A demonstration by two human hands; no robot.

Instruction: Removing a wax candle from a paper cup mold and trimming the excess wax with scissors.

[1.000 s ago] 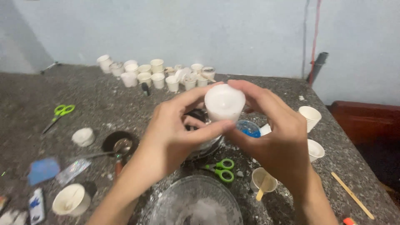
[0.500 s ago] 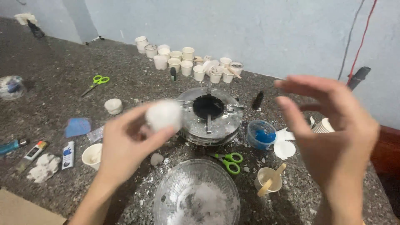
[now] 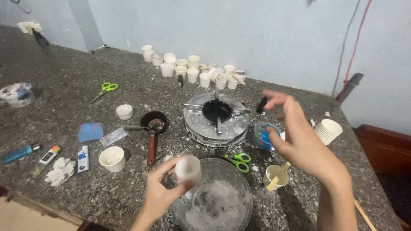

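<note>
The left hand (image 3: pixel 160 199) had its grip closed around a small white cup (image 3: pixel 188 169), low centre of the frame, just above the glass bowl (image 3: pixel 239 188). The right hand (image 3: pixel 299 137) hung spread and empty over the blue tub (image 3: pixel 263 134). Bare worktop (image 3: pixel 64 107) lay upper left.

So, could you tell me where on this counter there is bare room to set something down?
Bare stone lies left of the far green scissors, toward the wall, and between the cup cluster and the white lump. It is crowded around the burner, glass bowl and pan.
</note>
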